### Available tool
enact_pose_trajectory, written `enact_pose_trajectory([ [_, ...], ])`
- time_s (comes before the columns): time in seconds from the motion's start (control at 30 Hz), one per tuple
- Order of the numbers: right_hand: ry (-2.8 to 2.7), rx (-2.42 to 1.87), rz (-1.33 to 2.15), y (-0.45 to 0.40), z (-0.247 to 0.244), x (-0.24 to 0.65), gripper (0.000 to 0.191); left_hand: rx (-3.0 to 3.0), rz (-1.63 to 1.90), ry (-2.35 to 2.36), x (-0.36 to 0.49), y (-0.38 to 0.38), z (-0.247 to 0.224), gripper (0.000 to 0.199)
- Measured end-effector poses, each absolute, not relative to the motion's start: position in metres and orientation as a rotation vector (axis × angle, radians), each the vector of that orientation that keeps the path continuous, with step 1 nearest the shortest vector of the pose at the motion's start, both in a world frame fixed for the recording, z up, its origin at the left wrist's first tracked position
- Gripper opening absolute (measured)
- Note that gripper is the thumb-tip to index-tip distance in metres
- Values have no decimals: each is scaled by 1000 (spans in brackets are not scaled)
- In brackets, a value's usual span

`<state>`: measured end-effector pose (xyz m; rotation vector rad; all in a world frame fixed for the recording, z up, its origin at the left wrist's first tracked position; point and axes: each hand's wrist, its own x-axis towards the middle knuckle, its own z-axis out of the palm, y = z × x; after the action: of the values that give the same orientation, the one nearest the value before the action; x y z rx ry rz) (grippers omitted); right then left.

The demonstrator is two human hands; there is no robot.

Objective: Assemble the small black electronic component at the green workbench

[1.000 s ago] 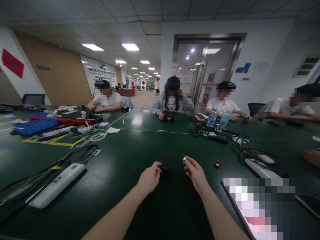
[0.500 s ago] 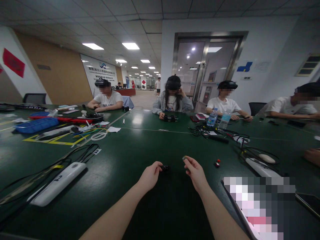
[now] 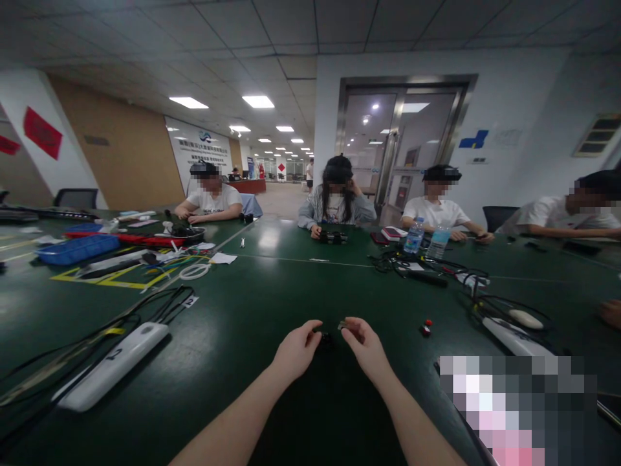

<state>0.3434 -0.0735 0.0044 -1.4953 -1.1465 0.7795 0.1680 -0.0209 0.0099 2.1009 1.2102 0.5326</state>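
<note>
My left hand point(image 3: 297, 349) is at the middle of the dark green table, its fingers closed at the edge of a small black object point(image 3: 326, 338). The fingers partly cover that object, so its kind is unclear. A short way to the right, my right hand point(image 3: 365, 344) pinches a small, dull metallic piece point(image 3: 342, 325) between thumb and forefinger. The piece is held slightly above and beside the black object, and I cannot tell whether they touch. Farther right lies a small red and black item point(image 3: 426, 328).
A white power strip point(image 3: 114, 366) with black cables lies to the left, another power strip point(image 3: 514, 336) to the right. A blurred-out screen point(image 3: 514, 408) is at the near right. Water bottles point(image 3: 439, 243), a blue tray point(image 3: 77, 249) and seated people are farther off.
My right hand has moved left with the small metallic piece, closer to my left hand and the black object. The view has tilted slightly upward.
</note>
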Motion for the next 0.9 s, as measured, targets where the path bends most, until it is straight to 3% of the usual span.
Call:
enact_pose_trajectory([
  [0.2, -1368, -1457, 854, -76, 11, 326, 21, 2149, 528, 1279, 173, -28, 13, 42],
  [0.6, -1219, -1480, 831, -73, 5, 336, 28, 2153, 563, 1179, 170, -20, 10, 31],
  [0.9, -1089, -1482, 934, -75, 4, 351, 27, 2156, 519, 1261, 112, 0, 13, 28],
])
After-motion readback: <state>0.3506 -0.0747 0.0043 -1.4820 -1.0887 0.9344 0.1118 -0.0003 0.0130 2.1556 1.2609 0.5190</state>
